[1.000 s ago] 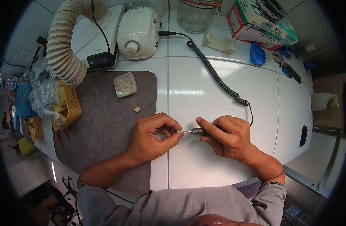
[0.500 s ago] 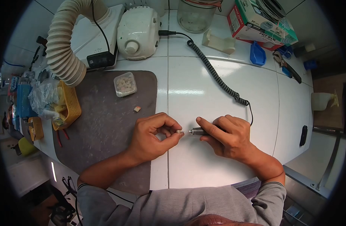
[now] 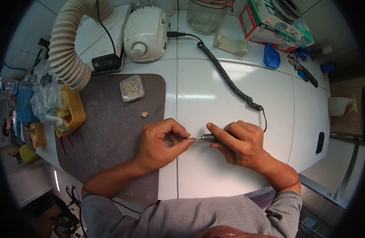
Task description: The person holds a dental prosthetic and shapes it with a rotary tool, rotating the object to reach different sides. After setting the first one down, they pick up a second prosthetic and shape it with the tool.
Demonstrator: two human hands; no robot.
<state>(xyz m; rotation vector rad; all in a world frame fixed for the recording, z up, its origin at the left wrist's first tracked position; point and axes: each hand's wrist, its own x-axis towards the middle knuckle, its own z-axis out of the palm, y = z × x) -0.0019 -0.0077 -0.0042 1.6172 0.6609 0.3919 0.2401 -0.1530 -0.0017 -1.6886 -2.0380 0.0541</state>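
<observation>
Between the thumb and fingertips of my left hand (image 3: 162, 143) is a small whitish piece (image 3: 190, 137), partly hidden by the fingers. My right hand (image 3: 243, 144) is closed round a dark rotary handpiece (image 3: 210, 137), whose thin metal tip points left and meets the piece. A coiled black cord (image 3: 230, 79) runs to the white control box (image 3: 146, 35). On the dark mat (image 3: 111, 139) lie a small pinkish-white piece (image 3: 144, 114) and a clear tub (image 3: 132, 89) of similar pieces.
A ribbed hose (image 3: 65, 51) arches over the back left, above a yellow basket (image 3: 76, 113) with plastic bags. At the back stand a glass jar (image 3: 206, 18) and a box (image 3: 270, 27). A blue tray (image 3: 272, 56) and pliers (image 3: 303, 71) lie back right.
The fingertips of my left hand have shifted very slightly around the small piece. My right hand and the handpiece have hardly moved.
</observation>
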